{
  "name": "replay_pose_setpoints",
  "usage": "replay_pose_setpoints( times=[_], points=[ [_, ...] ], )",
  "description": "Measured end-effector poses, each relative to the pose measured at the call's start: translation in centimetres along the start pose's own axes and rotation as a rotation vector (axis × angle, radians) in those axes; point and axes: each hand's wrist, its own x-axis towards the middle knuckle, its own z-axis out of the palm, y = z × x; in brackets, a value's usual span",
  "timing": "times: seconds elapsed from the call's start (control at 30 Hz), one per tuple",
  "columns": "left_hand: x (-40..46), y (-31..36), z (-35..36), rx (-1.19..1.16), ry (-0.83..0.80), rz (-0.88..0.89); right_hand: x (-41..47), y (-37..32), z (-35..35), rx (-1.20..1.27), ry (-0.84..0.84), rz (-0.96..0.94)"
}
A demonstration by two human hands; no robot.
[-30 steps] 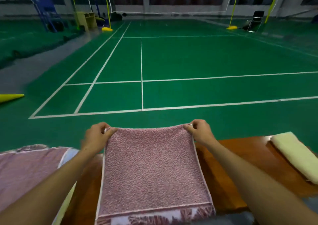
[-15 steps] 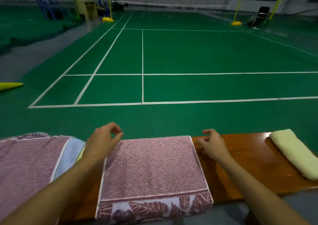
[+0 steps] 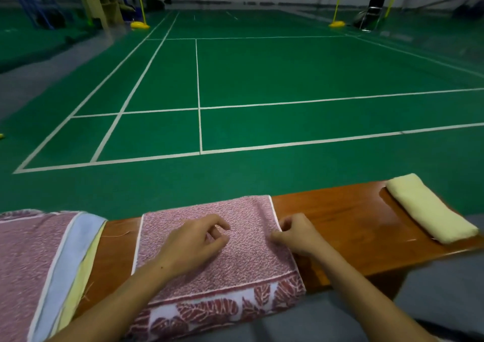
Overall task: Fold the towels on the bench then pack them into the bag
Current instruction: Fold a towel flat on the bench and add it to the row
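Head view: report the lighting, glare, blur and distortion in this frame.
Head view: dim, even indoor light; the court lines bow with wide-angle distortion; soft glare on the bench near the cream towel; the far net and the frame's corners are smeared; the pink towel, left hand and right hand are fairly sharp, casting only faint shadows.

A pink towel (image 3: 243,250) with a leaf-patterned border lies folded flat across the surface (image 3: 340,218), its border hanging over the near edge. Left lies a pile of pink, blue and yellow towels (image 3: 39,258); far right, a folded cream towel (image 3: 429,208).
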Motion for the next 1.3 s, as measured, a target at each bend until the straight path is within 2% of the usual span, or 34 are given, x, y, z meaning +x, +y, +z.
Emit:
replay_pose_setpoints(
  times=[0.07,0.2,0.33,0.5,0.63,0.87,0.93,1.07,1.17,1.3],
  points=[
    [0.6,1.1,0.3,0.05,-0.05,0.077,-0.6,-1.0,0.8,0.016,-0.011,-0.083],
    [1.6,2.7,1.2,0.197,-0.125,0.203,-2.1,-2.6,2.1,0.079,-0.135,-0.282],
    [2.4,2.8,1.3,0.247,-0.182,0.208,-3.2,-2.7,2.3,0.12,-0.215,-0.414],
    [3.6,0.4,1.4,0.154,-0.161,0.11,-4.8,0.1,0.7,0.076,-0.282,-0.267],
    [3.3,-1.1,0.4,-0.009,-0.163,0.051,-6.8,2.0,-0.2,0.066,-0.361,-0.253],
    [2.2,-0.9,-0.8,-0.252,-0.216,0.075,-7.9,1.9,0.1,0.147,-0.256,-0.287],
    [1.8,-0.9,-1.0,-0.251,-0.263,0.093,-7.8,1.7,0.3,0.085,-0.188,-0.304],
    [1.3,-1.1,-1.4,-0.206,-0.247,0.126,-7.0,0.8,0.9,-0.041,-0.05,-0.346],
    [0.8,-1.2,-2.2,-0.229,-0.182,0.118,-6.0,-0.1,1.9,0.1,-0.022,-0.335],
    [0.4,-1.6,-2.9,-0.2,-0.113,0.139,-5.1,-1.8,3.6,0.421,-0.139,-0.262]
  ],
)
